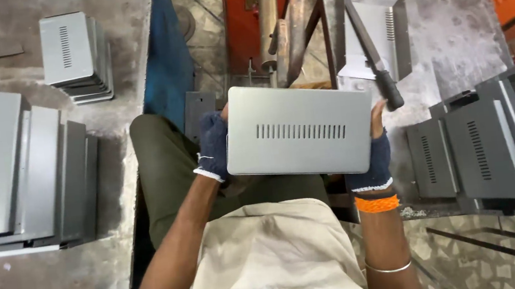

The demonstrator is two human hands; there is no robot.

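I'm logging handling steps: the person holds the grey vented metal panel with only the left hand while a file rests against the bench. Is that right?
Not quite. The head view shows both hands on the grey vented metal panel: the left hand grips its left edge and the right hand its right edge. The file does rest against the bench.

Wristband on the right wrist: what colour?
Orange wristband, just below the dark glove on the right hand; head view.
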